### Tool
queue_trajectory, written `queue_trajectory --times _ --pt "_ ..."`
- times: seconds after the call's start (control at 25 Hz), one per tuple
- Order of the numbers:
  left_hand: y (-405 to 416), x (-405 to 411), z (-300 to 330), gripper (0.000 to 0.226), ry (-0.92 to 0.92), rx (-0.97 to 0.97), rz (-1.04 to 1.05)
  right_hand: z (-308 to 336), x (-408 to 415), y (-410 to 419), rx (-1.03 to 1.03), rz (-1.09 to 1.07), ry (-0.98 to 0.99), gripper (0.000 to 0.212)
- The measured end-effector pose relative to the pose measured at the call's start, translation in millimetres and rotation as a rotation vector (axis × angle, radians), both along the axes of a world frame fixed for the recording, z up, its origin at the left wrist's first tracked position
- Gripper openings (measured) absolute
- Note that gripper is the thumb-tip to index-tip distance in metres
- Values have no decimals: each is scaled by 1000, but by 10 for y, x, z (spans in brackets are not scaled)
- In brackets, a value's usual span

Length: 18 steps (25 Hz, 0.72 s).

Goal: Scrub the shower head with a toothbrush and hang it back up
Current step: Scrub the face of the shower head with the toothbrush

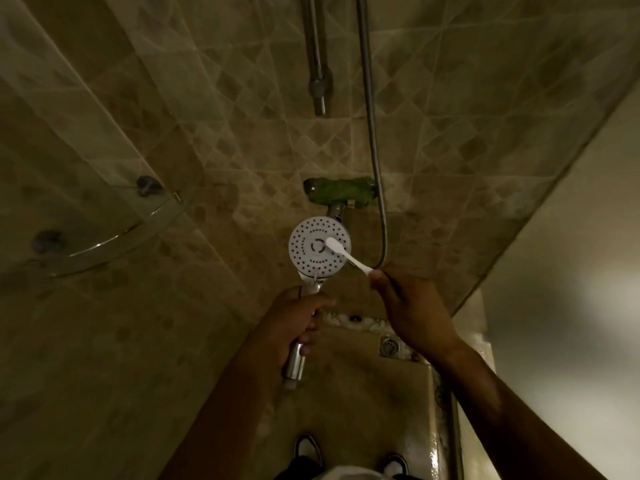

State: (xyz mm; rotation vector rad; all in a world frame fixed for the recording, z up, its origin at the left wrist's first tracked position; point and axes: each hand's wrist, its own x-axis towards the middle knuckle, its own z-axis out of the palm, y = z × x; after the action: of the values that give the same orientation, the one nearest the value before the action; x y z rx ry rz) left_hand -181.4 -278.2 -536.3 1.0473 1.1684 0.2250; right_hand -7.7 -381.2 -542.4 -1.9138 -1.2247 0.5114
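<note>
Toothbrush head is lying on the shower head face.
The left hand [294, 320] is gripping the shower head [318, 247] handle; the right hand [412, 306] is pinching the white toothbrush [348, 256].

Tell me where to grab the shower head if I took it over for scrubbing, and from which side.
Grip the chrome handle, not the round spray face. The left hand already wraps it just below the face, so the free part is its lower end; come in from below. The face points at the camera with the toothbrush in the right hand on it, so keep fingers off it.
</note>
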Motion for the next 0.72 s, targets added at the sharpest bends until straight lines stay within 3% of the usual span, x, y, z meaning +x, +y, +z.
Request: queue_trajectory --times 0.4,0.72 --pt "265 -340 -112 27 -98 3 177 -7 -280 430 43 137 -15 37" --pt "1018 -1100 -17 22 -161 39 378 47 -1048 1533 89 269 70 27"
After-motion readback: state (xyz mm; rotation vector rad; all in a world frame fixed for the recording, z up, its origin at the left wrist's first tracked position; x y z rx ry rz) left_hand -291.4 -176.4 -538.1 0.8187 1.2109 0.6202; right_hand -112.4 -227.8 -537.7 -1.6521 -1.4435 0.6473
